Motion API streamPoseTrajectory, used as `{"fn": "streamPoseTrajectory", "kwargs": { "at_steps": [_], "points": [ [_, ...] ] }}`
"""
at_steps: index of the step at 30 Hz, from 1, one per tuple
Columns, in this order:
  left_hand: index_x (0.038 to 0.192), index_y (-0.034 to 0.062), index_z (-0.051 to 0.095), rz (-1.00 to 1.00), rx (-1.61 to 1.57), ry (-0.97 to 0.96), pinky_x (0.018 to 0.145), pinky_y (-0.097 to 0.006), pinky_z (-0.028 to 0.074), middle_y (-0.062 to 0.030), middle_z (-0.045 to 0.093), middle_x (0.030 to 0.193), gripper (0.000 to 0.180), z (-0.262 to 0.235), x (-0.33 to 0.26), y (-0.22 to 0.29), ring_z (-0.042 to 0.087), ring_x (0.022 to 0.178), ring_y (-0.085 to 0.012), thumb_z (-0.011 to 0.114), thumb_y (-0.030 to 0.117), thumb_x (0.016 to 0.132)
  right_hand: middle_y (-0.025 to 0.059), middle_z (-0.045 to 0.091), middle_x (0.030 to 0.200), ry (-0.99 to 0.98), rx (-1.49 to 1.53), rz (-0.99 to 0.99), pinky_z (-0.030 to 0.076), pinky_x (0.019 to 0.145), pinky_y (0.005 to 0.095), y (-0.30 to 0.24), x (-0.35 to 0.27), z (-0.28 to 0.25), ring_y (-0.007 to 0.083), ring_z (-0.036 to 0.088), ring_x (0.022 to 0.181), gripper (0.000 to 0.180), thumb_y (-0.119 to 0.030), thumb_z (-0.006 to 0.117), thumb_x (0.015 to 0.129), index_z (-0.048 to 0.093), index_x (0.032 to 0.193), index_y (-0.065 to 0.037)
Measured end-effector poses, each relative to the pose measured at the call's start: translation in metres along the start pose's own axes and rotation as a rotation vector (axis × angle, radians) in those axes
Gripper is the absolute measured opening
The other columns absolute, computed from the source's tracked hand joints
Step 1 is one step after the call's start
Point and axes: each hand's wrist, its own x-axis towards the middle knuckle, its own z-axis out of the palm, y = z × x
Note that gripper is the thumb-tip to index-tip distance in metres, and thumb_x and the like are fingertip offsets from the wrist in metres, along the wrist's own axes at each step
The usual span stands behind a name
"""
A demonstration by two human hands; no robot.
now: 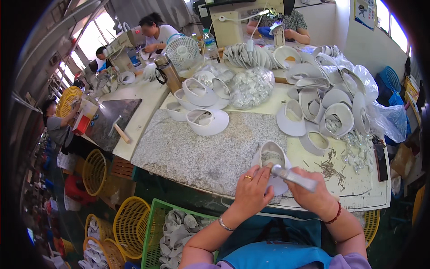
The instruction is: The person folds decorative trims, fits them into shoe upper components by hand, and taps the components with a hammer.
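Near the table's front edge, a pale grey sun visor lies with its opening facing up and its brim toward me. My left hand, wearing a ring and a bracelet, presses its closed fingers on the visor's band and holds it. A silver hammer, slightly smeared by motion, is in my right hand, its head over the visor by my left fingertips. My right fingers are wrapped round it. Small dark nail-like pins are strewn right of the hands. What lies under my left fingertips is hidden.
More visors stand left and in a heap right. Behind is a plastic bag of shiny pieces, with a flask and fan. A green crate and yellow baskets stand below left. Co-workers sit across.
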Motion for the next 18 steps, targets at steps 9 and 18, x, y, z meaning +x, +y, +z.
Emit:
{"fn": "streamPoseTrajectory", "kwargs": {
  "at_steps": [9,18],
  "points": [
    [0.105,0.0051,0.059,0.016,0.216,0.105,0.081,-0.043,0.041,-0.0114,0.059,0.092,0.043,-0.038,0.031,-0.055,0.052,0.09,-0.0296,0.068,0.021,0.066,0.0109,0.058,0.069,0.139,0.225,0.132,0.046,0.051,0.0331,0.004,-0.026,-0.026,0.0288,0.058,0.055,0.015,-0.008,0.063,0.083,0.062,0.098,-0.007],
    [0.113,0.0007,0.057,-0.549,0.697,0.202,0.087,-0.048,0.042,-0.0187,0.058,0.11,0.047,-0.096,0.008,-0.205,0.051,0.104,-0.0368,0.065,0.024,0.072,0.0136,0.057,0.069,0.297,0.145,0.394,0.044,0.051,0.0315,0.042,-0.103,-0.049,0.0285,0.055,0.054,0.013,-0.004,0.059,0.084,0.06,0.096,0.001]
  ]
}}
